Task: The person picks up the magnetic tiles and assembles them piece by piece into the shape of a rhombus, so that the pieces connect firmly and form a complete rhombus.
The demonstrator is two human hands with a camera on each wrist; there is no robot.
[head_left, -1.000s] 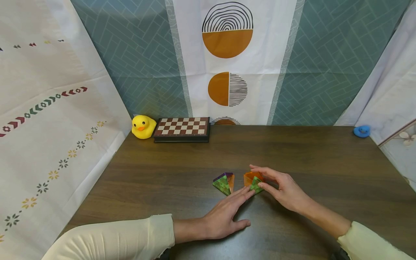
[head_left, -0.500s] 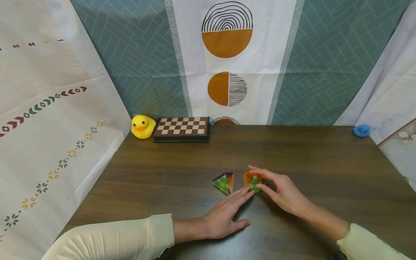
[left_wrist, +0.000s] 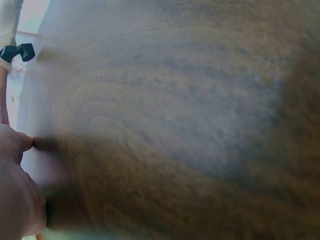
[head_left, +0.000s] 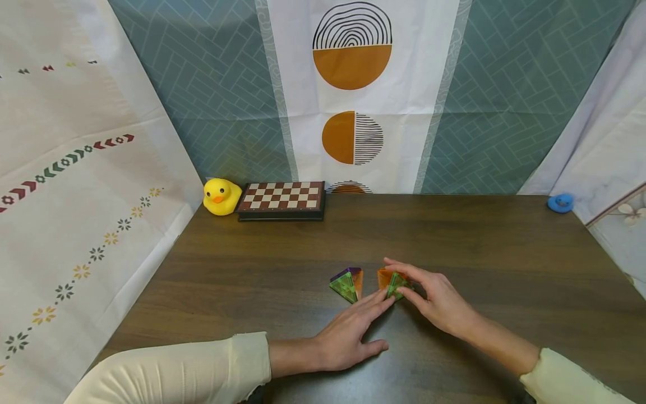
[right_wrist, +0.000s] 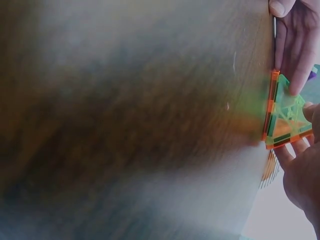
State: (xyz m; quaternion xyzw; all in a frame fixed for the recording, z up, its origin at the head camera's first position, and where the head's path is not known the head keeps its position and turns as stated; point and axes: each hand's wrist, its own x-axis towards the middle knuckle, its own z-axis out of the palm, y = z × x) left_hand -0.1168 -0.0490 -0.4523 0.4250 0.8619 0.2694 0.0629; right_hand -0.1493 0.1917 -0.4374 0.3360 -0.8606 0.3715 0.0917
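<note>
My left hand (head_left: 345, 339) lies flat with fingers stretched out on the table, its fingertips at the lower edge of a green triangular magnetic tile (head_left: 395, 285). From the other side my right hand (head_left: 441, 294) pinches this tile between thumb and fingers. An orange magnetic tile (head_left: 383, 277) stands joined behind the green one. In the right wrist view the green tile (right_wrist: 286, 112) leans up from an orange-edged base. To the left, apart from both hands, sits a second small shape of green, purple and orange tiles (head_left: 346, 285).
A brown wooden table (head_left: 242, 264) spreads beneath everything. At its back left are a yellow rubber duck (head_left: 222, 196) and a checkered board box (head_left: 281, 201). A blue duck (head_left: 561, 203) sits at the back right. Patterned cloths hang behind and at both sides.
My right hand has shifted very slightly left, and the green tile it pinches looks tipped a little differently over the orange one. The left hand stays in place.
</note>
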